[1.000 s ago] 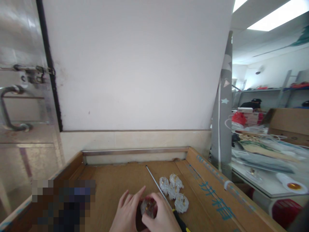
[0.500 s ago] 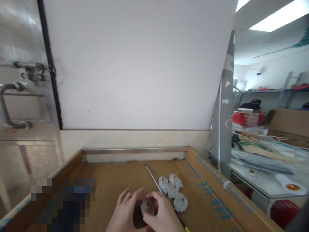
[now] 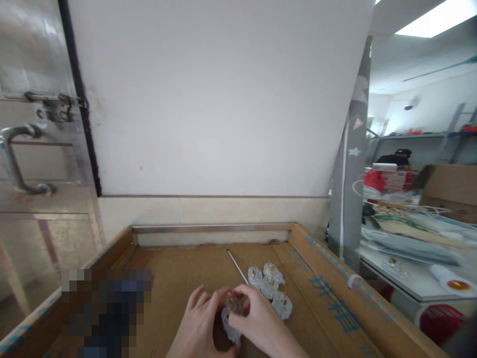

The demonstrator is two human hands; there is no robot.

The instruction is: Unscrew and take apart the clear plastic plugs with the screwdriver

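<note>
the fingers (image 3: 238, 304) of both hands meet on one clear plastic plug (image 3: 231, 318), and this plug sits between the two hands, low in the middle of the view. the right hand (image 3: 261, 325) pinches its top part with thumb and first fingers, curled over it from the right side. the left hand (image 3: 201, 325) supports it from the left, with the fingers half spread and the thumb under the plug, so the piece is lifted a little above the cardboard and does not turn. it seems that two hands are needed because the part is small and slippery.

just beyond the right fingers lie four more clear plugs (image 3: 271, 288) in a tight group, touching each other, near enough to take without reaching. a thin metal rod (image 3: 237, 265) lies beside them and points away from the fingers; its near end is hidden behind the hands. all of this rests on the brown cardboard tray (image 3: 179, 278) on the desk. farther right, well apart, stands another desk (image 3: 402, 278) with cables.
</note>
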